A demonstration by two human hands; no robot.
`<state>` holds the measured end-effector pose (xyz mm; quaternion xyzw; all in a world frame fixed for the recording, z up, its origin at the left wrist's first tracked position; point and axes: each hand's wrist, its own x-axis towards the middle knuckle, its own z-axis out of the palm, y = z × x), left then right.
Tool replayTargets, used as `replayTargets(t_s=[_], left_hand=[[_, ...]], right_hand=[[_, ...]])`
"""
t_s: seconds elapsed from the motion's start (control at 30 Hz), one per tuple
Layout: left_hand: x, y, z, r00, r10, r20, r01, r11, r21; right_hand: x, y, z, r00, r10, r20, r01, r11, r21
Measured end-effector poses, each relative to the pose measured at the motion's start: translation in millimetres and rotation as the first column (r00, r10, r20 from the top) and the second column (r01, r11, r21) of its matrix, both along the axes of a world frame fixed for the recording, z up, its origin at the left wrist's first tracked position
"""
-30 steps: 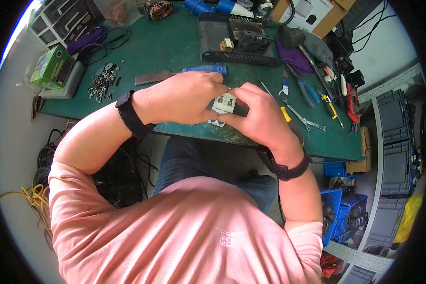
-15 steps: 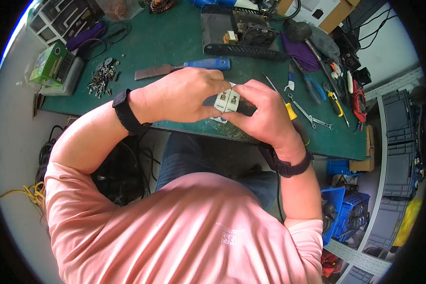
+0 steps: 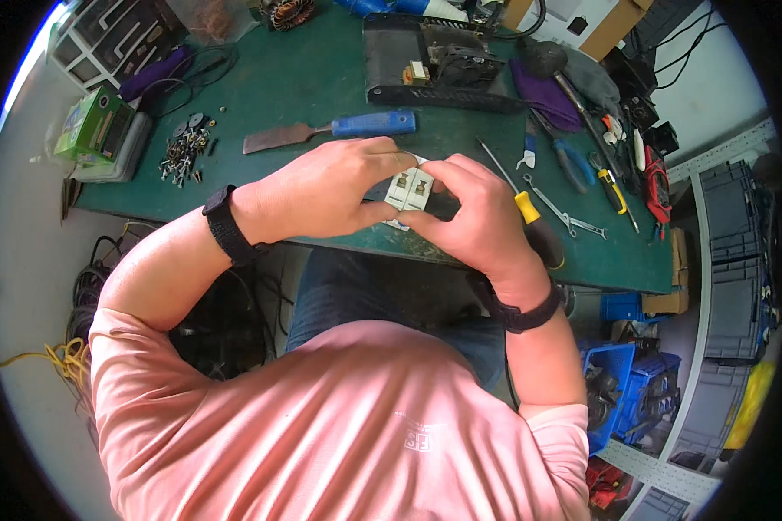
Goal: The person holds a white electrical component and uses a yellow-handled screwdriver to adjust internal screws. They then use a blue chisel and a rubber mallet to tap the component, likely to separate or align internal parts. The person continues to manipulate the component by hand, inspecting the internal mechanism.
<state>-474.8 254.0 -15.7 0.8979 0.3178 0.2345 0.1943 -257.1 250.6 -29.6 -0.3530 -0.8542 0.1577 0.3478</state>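
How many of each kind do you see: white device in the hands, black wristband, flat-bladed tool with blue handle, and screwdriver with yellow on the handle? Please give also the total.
White device, held by left hand and right hand: 1
Black wristbands: 2
Blue-handled flat tool: 1
Screwdrivers: 2
Total: 6

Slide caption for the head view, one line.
Left hand and right hand hold a small white boxy plastic-looking block at a green workbench, near a blue-handled flat metal scraper.
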Motion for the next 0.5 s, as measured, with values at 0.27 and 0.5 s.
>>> replayTargets(t_s=[0.27,0.5], left_hand=[[-20,-10,-2,0.971,0.172,-0.164,-0.192,0.975,-0.110],[-5,-23,-18,0.948,0.197,-0.249,-0.215,0.975,-0.048]], right_hand=[[13,-25,-11,0.991,-0.131,-0.021,0.127,0.984,-0.125],[5,-33,-28,0.979,-0.179,0.098,0.177,0.984,0.024]])
